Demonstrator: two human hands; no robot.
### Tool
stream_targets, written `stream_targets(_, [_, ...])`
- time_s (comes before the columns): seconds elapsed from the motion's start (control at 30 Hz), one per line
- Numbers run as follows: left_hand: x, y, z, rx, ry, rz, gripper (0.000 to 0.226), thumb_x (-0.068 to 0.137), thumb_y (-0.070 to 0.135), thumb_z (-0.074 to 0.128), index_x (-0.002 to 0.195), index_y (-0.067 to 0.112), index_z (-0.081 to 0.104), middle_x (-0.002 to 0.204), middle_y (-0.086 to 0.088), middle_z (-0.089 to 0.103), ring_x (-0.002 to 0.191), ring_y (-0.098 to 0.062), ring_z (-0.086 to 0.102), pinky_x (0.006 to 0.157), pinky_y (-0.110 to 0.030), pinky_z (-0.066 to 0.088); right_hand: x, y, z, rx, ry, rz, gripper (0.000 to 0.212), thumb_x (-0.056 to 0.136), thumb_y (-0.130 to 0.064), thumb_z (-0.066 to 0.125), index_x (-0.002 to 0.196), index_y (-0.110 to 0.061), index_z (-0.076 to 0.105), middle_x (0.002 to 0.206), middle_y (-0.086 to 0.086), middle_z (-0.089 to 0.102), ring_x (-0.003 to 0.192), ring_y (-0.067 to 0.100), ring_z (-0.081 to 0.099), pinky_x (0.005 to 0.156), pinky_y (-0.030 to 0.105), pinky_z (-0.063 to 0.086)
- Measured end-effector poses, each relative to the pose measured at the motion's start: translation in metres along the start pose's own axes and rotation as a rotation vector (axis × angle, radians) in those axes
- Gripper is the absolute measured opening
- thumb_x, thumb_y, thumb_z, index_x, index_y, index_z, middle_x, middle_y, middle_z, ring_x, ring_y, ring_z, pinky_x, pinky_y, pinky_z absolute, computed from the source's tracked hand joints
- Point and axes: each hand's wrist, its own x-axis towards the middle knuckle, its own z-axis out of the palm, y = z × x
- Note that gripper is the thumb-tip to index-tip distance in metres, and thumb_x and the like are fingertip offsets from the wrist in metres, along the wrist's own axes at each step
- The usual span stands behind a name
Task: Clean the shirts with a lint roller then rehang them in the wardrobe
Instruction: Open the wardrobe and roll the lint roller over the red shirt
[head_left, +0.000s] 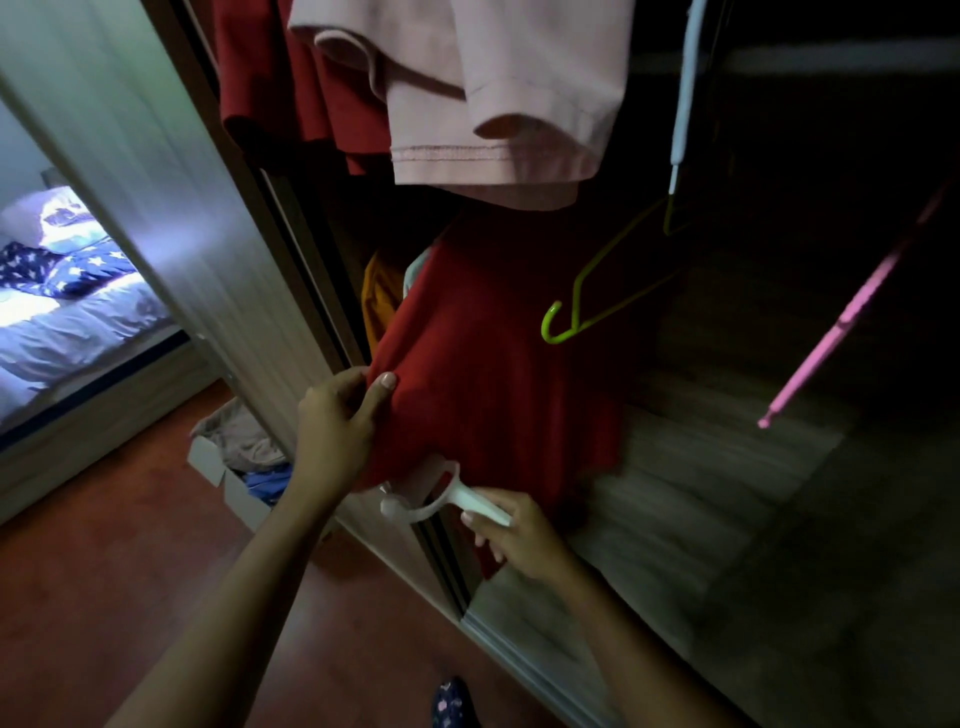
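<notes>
- Wardrobe (727, 467): open in front of me, dark inside, wood-grain back and bottom.
- Sliding door (171, 197): pale panel on the left, runs diagonally across my view.
- Floor (130, 597): reddish-brown wood, bottom left.
- Bed (78, 332): far left past the door, pale sheet w/ a star-print blue cover on it.
- Red shirt (493, 364): the one being worked on, hangs low in the wardrobe's middle, below the pink one. Can't see its hanger.
- Pink shirt (493, 104): hangs top centre, hem and one sleeve in view. More red cloth (270, 78) just left of it.
- Box (228, 478): white cardboard on the floor by the door's foot, crumpled clothes inside.
- Pink hanger (852, 312): bare, far right, blurred.
- Green hanger (597, 296): bare, hook end pointing down, right beside the red shirt.
- Left hand (337, 421): fingers hold the red shirt's left edge, thumb pressed flat on the front, cloth bunched under the grip.
- Right hand (524, 540): fingers wrapped round the roller's handle, near the wardrobe's bottom edge.
- Lint roller (467, 499): white, head end against the red shirt's lower part, just below the left hand. Roll itself mostly hidden by cloth.
</notes>
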Motion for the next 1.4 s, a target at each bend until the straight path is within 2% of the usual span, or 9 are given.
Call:
stream_targets(0.2, [0.002, 0.000, 0.001, -0.051, 0.013, 0.011, 0.024, 0.100, 0.022, 0.060, 0.077, 0.025, 0.066, 0.064, 0.010, 0.064, 0.053, 0.004, 0.056, 0.051, -0.012, 0.040, 0.005, -0.031, -0.029, 0.141, 0.122, -0.147, 0.022, 0.092, -0.013, 0.067, 0.114, -0.012, 0.072, 0.058, 0.002, 0.059, 0.045, 0.011, 0.048, 0.043, 0.024, 0.035])
stream_targets(0.43, [0.006, -0.004, 0.004, -0.069, 0.012, -0.007, 0.024, 0.100, 0.024, 0.060, 0.078, 0.023, 0.069, 0.062, 0.006, 0.068, 0.053, -0.013, 0.061, 0.053, -0.036, 0.052, -0.002, -0.050, -0.042, 0.209, 0.204, -0.322, 0.018, 0.094, -0.017, 0.058, 0.098, -0.003, 0.069, 0.058, 0.015, 0.052, 0.045, 0.024, 0.039, 0.044, 0.031, 0.029])
stream_targets(0.57, [0.011, -0.012, 0.005, -0.069, 0.033, -0.032, 0.026, 0.100, 0.030, 0.060, 0.085, 0.012, 0.072, 0.070, -0.010, 0.071, 0.060, -0.029, 0.066, 0.056, -0.050, 0.056, -0.006, -0.053, -0.043, 0.232, 0.160, -0.319, 0.023, 0.093, -0.017, 0.058, 0.093, 0.005, 0.065, 0.057, 0.016, 0.049, 0.046, 0.024, 0.038, 0.042, 0.028, 0.028])
stream_targets(0.7, [0.010, -0.013, 0.004, -0.051, 0.030, -0.045, 0.024, 0.100, 0.031, 0.059, 0.089, 0.015, 0.073, 0.077, -0.008, 0.073, 0.068, -0.029, 0.071, 0.061, -0.053, 0.058, -0.005, -0.052, -0.041, 0.322, 0.389, -0.357, 0.028, 0.091, -0.020, 0.059, 0.075, 0.002, 0.057, 0.056, 0.015, 0.043, 0.045, 0.024, 0.033, 0.043, 0.031, 0.024])
stream_targets(0.83, [0.005, -0.010, 0.010, -0.032, -0.010, -0.045, 0.027, 0.101, 0.027, 0.057, 0.091, 0.007, 0.072, 0.079, -0.014, 0.072, 0.071, -0.035, 0.070, 0.064, -0.056, 0.057, 0.010, -0.051, -0.045, 0.236, 0.575, -0.332, 0.012, 0.099, -0.014, 0.059, 0.099, -0.006, 0.067, 0.063, 0.006, 0.052, 0.051, 0.014, 0.045, 0.046, 0.024, 0.034])
stream_targets(0.97, [0.002, -0.007, 0.015, -0.076, -0.026, -0.045, 0.022, 0.101, 0.026, 0.057, 0.093, 0.011, 0.071, 0.080, -0.003, 0.074, 0.069, -0.014, 0.072, 0.058, -0.031, 0.056, 0.027, -0.030, -0.033, 0.128, 0.486, -0.241, 0.019, 0.097, -0.018, 0.062, 0.115, -0.018, 0.068, 0.075, -0.011, 0.062, 0.066, 0.002, 0.059, 0.058, 0.016, 0.045])
stream_targets(1.2, [0.000, 0.001, 0.007, -0.095, -0.011, -0.011, 0.020, 0.101, 0.021, 0.056, 0.091, 0.010, 0.070, 0.077, 0.003, 0.070, 0.065, -0.001, 0.066, 0.057, -0.013, 0.048, 0.045, 0.045, -0.014, 0.071, 0.422, -0.040, 0.019, 0.095, -0.017, 0.064, 0.112, -0.025, 0.069, 0.095, 0.000, 0.072, 0.090, 0.009, 0.068, 0.079, 0.026, 0.056])
stream_targets(1.33, [0.001, 0.009, 0.003, -0.099, 0.005, -0.007, 0.019, 0.101, 0.015, 0.057, 0.084, 0.013, 0.065, 0.065, 0.015, 0.061, 0.055, 0.006, 0.059, 0.051, -0.006, 0.040, 0.059, 0.075, -0.009, -0.073, 0.389, 0.086, 0.023, 0.090, -0.009, 0.070, 0.113, -0.011, 0.072, 0.091, 0.002, 0.074, 0.079, 0.001, 0.066, 0.068, 0.011, 0.051])
stream_targets(1.4, [0.003, 0.008, -0.001, -0.080, 0.020, -0.009, 0.022, 0.101, 0.017, 0.058, 0.081, 0.016, 0.065, 0.060, 0.015, 0.059, 0.052, 0.005, 0.056, 0.050, -0.008, 0.038, 0.067, 0.092, -0.006, -0.137, 0.364, 0.219, 0.025, 0.089, -0.012, 0.071, 0.114, -0.012, 0.073, 0.088, -0.001, 0.073, 0.082, 0.009, 0.068, 0.066, 0.015, 0.051])
